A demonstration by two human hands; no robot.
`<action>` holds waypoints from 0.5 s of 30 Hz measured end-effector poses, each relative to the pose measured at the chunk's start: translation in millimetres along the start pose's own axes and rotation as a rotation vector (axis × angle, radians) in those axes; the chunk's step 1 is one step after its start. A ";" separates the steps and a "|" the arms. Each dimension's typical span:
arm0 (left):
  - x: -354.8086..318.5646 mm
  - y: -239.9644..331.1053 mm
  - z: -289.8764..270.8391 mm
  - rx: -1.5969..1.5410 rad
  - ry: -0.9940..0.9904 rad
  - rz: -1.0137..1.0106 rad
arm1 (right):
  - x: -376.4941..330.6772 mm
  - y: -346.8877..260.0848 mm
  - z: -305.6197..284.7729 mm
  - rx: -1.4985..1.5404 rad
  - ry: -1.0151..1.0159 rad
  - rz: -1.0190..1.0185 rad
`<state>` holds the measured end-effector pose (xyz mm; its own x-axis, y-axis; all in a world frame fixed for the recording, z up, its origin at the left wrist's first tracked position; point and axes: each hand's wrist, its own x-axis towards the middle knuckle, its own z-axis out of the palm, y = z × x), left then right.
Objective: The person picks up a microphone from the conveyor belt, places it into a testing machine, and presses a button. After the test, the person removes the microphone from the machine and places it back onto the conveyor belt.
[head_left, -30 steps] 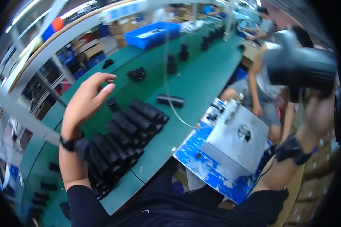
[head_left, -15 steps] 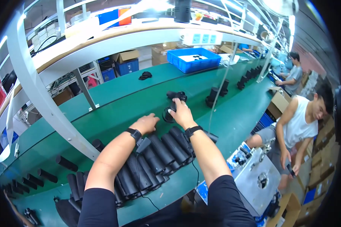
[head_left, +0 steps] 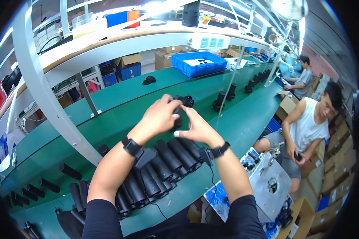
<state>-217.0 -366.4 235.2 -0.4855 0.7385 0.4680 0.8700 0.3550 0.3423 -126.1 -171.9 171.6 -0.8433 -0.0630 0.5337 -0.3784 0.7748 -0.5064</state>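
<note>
Since half a second ago both hands lifted off the bench | near: black tubes (head_left: 159, 171) racked below my wrists | left hand (head_left: 157, 117) and right hand (head_left: 197, 128) clasp a black part (head_left: 181, 105), fingers closed round it, seemingly to inspect | far: blue bin (head_left: 203, 63).

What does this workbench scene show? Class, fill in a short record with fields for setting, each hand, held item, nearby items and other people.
Setting: long green conveyor bench under a white shelf frame
Left hand: grip closed on the held item
Right hand: grip closed on the same item
Held item: small black plastic part, lifted above the bench
Nearby items: row of black cylindrical tubes lying side by side below the wrists; blue plastic crate farther back
Other people: seated person in a white sleeveless top at right
</note>
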 end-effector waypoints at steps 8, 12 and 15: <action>-77.1 205.6 -60.8 -1.214 -0.283 0.486 | -233.2 -102.3 -56.3 0.420 0.519 0.342; -92.5 292.8 -55.5 -1.667 -0.561 0.739 | -355.2 -163.0 -62.2 0.354 0.482 0.820; -102.6 335.2 -35.8 -1.905 -0.807 0.921 | -429.0 -197.3 -63.9 0.285 0.541 1.222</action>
<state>121.3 -343.6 331.1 0.4221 0.5055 0.7525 -0.5384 -0.5280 0.6568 334.7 -257.6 85.8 -0.4653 0.8649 -0.1886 0.3736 -0.0013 -0.9276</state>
